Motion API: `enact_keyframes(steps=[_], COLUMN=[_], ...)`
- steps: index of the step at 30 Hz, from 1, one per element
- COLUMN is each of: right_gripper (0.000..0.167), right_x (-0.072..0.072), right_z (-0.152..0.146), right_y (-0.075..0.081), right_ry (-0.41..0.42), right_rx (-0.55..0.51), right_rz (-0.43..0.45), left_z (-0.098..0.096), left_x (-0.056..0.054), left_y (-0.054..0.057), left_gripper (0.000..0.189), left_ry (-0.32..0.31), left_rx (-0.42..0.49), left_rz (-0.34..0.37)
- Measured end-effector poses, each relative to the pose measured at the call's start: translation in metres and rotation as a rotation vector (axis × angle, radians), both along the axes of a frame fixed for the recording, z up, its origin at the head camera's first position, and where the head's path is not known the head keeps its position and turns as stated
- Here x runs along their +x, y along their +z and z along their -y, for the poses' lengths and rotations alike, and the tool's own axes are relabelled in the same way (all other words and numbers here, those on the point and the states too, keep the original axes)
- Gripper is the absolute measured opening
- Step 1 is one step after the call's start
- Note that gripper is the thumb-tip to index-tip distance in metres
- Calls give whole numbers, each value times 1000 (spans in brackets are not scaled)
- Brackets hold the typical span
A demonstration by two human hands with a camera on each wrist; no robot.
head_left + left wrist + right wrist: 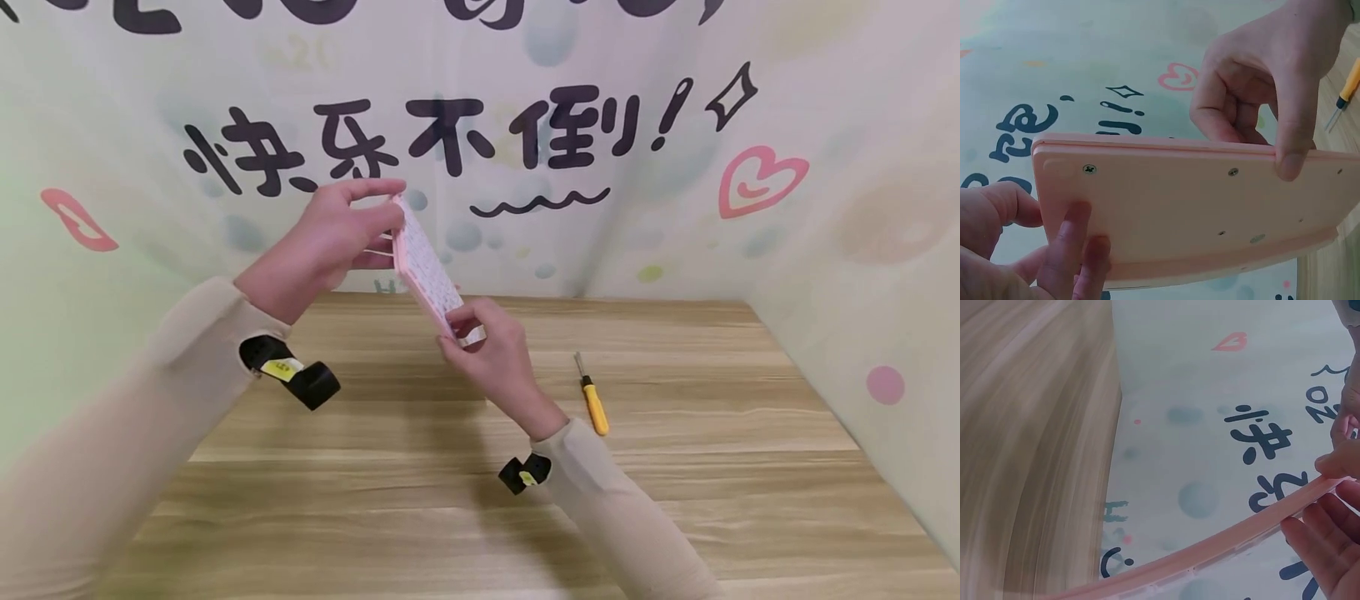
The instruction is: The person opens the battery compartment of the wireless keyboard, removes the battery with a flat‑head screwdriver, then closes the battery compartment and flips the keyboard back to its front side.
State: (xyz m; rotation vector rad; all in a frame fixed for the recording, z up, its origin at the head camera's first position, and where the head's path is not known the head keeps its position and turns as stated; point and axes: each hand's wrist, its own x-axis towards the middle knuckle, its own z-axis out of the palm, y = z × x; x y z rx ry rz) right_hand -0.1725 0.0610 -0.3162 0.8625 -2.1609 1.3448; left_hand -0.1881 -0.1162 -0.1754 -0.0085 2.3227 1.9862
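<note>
A pink keyboard (427,258) is held up above the table, tilted, its pale keys showing in the head view. Its pink back (1166,206), dotted with small screws, fills the middle of the left wrist view. My left hand (330,237) grips the upper end, with fingertips against the back. Lower down, my right hand (491,350) pinches the other end between thumb and fingers. The keyboard's long pink edge (1210,550) crosses the right wrist view, with the right fingers (1322,544) at its right end.
On the wooden table (675,492), right of my right hand, lies a screwdriver (593,402) with a yellow handle. A pale wall covering (465,50) with black lettering stands behind the table and continues along its right side.
</note>
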Motion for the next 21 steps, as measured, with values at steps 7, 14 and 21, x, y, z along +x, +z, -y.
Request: enact_keyframes(steps=[7,14,21], right_gripper=[21,21,18], right_x=[-2,-4,14], right_z=[-4,-9,-7], right_y=[-1,0,23], right_ry=[-19,-24,-22], right_rx=[-20,-76,-88], right_rz=[-19,-24,-23], left_z=[-10,-22,-33], left_x=[-3,-2,-1], left_y=[4,6,4], left_gripper=[49,54,55], left_ry=[9,-15,-23], left_rx=[19,75,118], left_rz=[-3,-13,-34])
